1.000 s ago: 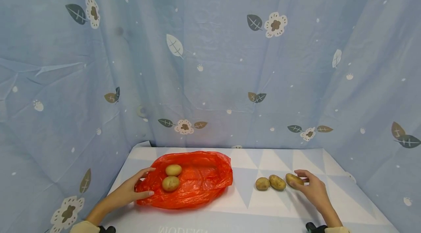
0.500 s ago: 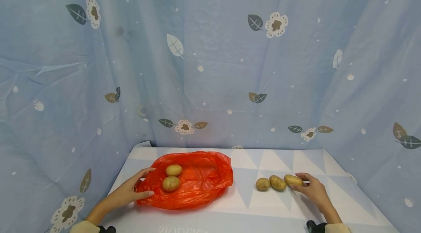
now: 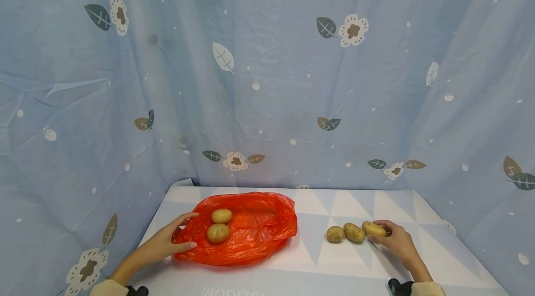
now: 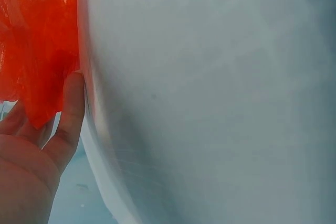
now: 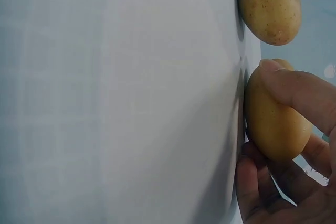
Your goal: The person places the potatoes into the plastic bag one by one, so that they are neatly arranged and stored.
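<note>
In the head view, an opened-out red plastic bag [image 3: 259, 235] lies on the left of the table with two potatoes, a far one [image 3: 221, 215] and a near one [image 3: 218, 233], on its left part. My left hand [image 3: 160, 242] rests at the bag's left end, thumb and fingers spread apart and touching the plastic. On the right, my right hand [image 3: 399, 242] holds a potato [image 5: 275, 114] between thumb and fingers, low at the tabletop. This potato is the right one of a row, beside a middle potato [image 3: 354, 233] and a left potato [image 3: 335, 234].
A white and pale blue patterned cloth [image 3: 309, 272] covers the table. Blue curtains [image 3: 276, 101] with leaf and flower prints hang behind it and along both sides. Between the bag and the potato row lies a stretch of cloth.
The right hand has shifted slightly, and its potato lies lower and more level, close to the middle potato. The left hand and bag have stayed put. The head view has turned slightly.
</note>
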`<state>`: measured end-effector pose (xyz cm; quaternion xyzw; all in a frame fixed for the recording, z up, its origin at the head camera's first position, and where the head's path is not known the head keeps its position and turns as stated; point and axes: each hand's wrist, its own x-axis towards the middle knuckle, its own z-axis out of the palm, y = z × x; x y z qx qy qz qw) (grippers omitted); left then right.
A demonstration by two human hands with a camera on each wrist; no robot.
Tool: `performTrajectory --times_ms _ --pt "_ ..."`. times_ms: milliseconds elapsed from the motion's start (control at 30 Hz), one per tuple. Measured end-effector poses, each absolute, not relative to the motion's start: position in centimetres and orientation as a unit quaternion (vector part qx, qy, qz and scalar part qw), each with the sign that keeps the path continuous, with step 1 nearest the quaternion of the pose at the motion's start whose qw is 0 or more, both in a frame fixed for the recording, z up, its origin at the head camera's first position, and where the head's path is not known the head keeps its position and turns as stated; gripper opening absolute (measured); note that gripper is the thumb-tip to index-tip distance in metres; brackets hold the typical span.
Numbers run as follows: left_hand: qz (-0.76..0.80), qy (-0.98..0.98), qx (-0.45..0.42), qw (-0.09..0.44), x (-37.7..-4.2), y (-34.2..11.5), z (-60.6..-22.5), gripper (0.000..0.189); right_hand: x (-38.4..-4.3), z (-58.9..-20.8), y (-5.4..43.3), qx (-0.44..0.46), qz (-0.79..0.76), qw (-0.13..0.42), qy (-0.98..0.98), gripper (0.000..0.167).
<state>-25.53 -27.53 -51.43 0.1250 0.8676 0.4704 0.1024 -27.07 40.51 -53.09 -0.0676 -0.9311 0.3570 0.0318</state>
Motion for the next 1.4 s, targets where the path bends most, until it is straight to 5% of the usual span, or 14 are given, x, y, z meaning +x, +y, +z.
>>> performTrajectory --times_ms 1400 --pt "0.488 0.856 0.12 0.118 -25.3 -27.5 -51.2 0.086 -26.3 -49.4 37.8 -0.061 0.363 0.076 -0.927 0.072"
